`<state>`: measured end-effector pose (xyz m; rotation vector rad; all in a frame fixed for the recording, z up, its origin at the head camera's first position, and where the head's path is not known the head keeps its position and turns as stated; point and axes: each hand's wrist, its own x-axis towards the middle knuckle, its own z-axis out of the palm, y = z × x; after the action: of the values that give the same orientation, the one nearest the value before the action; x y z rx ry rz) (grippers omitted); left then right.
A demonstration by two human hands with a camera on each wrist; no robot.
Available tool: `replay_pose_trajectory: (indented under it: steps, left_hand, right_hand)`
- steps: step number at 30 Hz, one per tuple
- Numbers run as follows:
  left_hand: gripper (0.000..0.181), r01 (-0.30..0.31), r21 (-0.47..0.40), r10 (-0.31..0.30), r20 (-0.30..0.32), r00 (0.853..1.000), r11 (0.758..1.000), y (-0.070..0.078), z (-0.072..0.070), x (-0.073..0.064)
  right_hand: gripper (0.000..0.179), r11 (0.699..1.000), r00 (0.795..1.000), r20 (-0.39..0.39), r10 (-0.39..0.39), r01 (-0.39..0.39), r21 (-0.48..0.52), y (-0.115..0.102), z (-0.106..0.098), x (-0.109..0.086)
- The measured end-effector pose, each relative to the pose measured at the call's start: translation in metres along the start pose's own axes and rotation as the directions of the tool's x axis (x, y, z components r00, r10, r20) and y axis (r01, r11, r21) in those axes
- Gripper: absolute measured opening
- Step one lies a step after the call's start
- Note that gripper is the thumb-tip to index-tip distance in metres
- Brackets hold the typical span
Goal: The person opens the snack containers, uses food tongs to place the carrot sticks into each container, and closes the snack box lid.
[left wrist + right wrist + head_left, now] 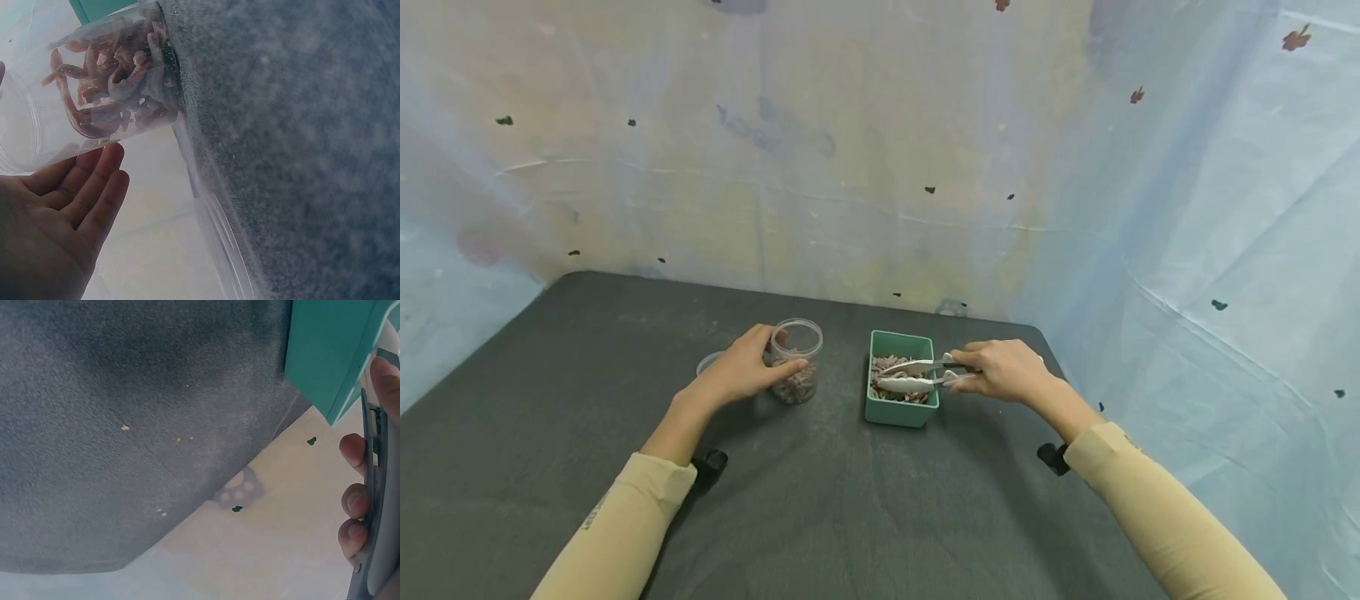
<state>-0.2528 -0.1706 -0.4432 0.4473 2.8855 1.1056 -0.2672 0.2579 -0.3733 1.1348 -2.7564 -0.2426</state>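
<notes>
A clear plastic jar [797, 375] stands lidless on the dark table, partly filled with brownish, wrinkled strips [119, 81]. My left hand [739, 367] holds it from the left, thumb at the near side and fingers at the far side. To the right is a green rectangular box [901, 414] containing many similar brown pieces [891, 363]. My right hand [1002, 370] grips a pair of tongs [904, 384] by the handles. Their two white tips lie apart inside the box, over the pieces; whether a piece sits between them is unclear.
A clear round rim [705, 362] shows behind my left hand, mostly hidden by it. Small crumbs [125, 427] dot the table near the box. A patterned plastic sheet [880, 167] hangs behind the table's far edge and along the right side.
</notes>
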Motion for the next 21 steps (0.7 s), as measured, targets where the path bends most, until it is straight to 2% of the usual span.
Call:
replay_pose_trajectory:
  steps: [6,21]
  left_hand:
    - [0.078,-0.007,-0.004,0.007,-0.008,1.0,1.0,0.0,0.0,-0.001]
    - [0.079,-0.005,-0.019,0.005,-0.006,1.0,1.0,0.001,0.0,-0.002]
  right_hand:
    - [0.062,0.995,0.996,0.029,0.079,-0.081,0.059,0.0,0.005,-0.004]
    - [0.061,0.984,0.993,-0.001,0.115,-0.114,0.137,0.001,0.013,-0.014]
